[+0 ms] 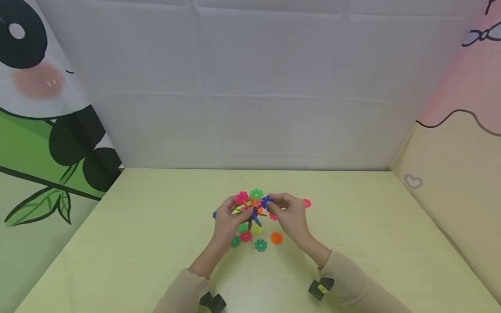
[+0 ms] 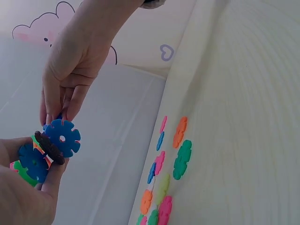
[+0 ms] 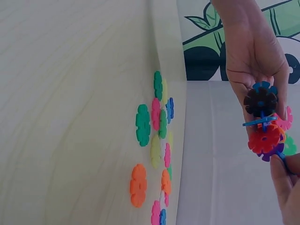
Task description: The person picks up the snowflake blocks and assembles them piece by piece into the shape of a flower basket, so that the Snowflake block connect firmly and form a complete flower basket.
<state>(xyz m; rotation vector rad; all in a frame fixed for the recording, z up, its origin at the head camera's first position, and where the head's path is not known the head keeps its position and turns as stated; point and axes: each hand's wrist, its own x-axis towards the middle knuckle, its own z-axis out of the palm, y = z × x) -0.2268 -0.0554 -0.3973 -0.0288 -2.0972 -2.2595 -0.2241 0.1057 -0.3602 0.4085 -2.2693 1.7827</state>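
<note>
Above the table, my left hand grips a cluster of interlocked plastic snowflake discs, thumb in front and fingers behind. My right hand pinches a dark blue snowflake disc at the cluster's right side, between thumb and fingertips. The left wrist view shows blue discs and a dark brown disc set at angles to each other. From the right wrist, a red disc, a black disc and a purple one show on the cluster. My fingers hide part of the pinched disc.
Loose snowflake discs lie on the pale table under and around my hands, among them an orange disc, a green disc and a pink disc. A white sheet stands behind; printed panels flank both sides.
</note>
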